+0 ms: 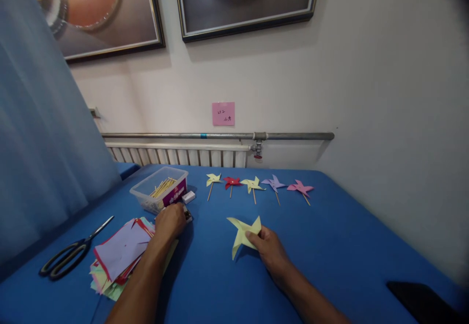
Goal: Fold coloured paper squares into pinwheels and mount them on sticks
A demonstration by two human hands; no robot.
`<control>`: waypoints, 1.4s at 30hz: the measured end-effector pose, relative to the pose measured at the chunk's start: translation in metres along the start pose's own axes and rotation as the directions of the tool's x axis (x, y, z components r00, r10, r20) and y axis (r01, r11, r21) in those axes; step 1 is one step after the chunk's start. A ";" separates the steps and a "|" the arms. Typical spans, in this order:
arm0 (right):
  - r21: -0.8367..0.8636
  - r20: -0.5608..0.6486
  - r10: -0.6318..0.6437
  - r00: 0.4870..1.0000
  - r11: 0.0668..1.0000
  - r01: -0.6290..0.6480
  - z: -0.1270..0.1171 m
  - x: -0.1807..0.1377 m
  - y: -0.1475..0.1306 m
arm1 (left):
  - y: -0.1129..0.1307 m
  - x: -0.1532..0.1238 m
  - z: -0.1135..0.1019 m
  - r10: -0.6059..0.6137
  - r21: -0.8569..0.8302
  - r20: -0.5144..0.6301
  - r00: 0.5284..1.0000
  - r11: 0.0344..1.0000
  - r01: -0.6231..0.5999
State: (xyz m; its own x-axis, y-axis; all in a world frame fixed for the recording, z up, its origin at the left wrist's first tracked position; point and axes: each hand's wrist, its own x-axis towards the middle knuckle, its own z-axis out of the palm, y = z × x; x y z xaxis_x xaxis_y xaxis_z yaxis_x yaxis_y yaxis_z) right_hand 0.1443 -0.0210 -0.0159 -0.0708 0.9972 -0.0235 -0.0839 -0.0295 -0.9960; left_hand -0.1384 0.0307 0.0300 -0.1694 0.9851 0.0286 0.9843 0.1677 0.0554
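Observation:
My right hand (269, 248) pinches a pale yellow paper pinwheel (242, 233) that rests on the blue table (330, 236). My left hand (169, 221) is closed over a small dark object (187, 213) beside a clear plastic box (158, 190) of wooden sticks. What the left hand grips is mostly hidden. A small white block (188, 197) lies by the box. A row of finished pinwheels on sticks lies further back: yellow (213, 180), red (232, 182), yellow (252, 184), purple (274, 183) and pink (300, 187).
A stack of coloured paper squares (120, 253) lies under my left forearm, with black scissors (69, 254) to its left. A dark flat object (421, 299) sits at the near right corner. A radiator (176, 155), a pipe and a blue curtain (40, 143) border the table.

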 end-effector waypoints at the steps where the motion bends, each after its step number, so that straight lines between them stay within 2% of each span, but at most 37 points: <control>1: 0.003 0.001 0.002 1.000 1.000 -0.002 0.000 0.000 0.000 | 0.000 0.000 -0.001 0.012 -0.009 0.010 1.000 1.000 -0.012; 6: -0.001 0.005 -0.002 1.000 1.000 0.002 0.000 0.002 0.000 | -0.002 0.002 0.001 0.039 -0.053 0.061 0.997 0.998 -0.036; 15: -0.023 -0.011 0.004 1.000 1.000 -0.004 0.000 -0.001 -0.001 | -0.001 0.003 0.005 0.025 0.028 -0.018 1.000 0.999 -0.025; 21: -0.018 0.001 -0.008 1.000 1.000 0.008 -0.002 0.003 0.002 | 0.003 0.000 -0.001 -0.009 -0.043 -0.126 0.992 0.999 0.004; 25: -0.027 0.003 -0.004 1.000 1.000 0.004 -0.002 0.003 0.003 | 0.011 -0.002 -0.001 0.000 -0.224 -0.158 0.987 0.974 -0.036; 29: -0.010 -0.015 0.021 1.000 1.000 -0.021 -0.001 0.001 0.001 | 0.028 -0.008 0.009 0.136 -0.351 -0.128 0.982 0.920 -0.173; 35: 0.010 -0.023 0.027 0.999 1.000 -0.027 0.000 -0.001 -0.001 | 0.058 -0.027 0.026 0.403 -0.144 -0.031 0.915 0.904 -0.403; 38: 0.013 -0.012 0.036 0.999 0.999 -0.036 0.000 0.000 -0.002 | 0.060 -0.031 0.026 0.461 -0.171 0.005 0.887 0.875 -0.454; 42: -0.044 -0.034 0.042 0.999 0.998 -0.043 -0.001 0.002 0.000 | 0.052 -0.024 0.023 0.511 -0.309 -0.010 0.860 0.816 -0.489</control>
State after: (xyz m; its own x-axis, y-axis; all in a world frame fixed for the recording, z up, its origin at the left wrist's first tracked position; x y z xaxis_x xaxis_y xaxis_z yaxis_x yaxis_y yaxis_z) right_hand 0.1450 -0.0187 -0.0165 -0.0409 0.9968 -0.0682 -0.0370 -0.0697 -0.9969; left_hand -0.0824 0.0163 0.0090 0.3569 0.9320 0.0627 0.8705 -0.3562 0.3395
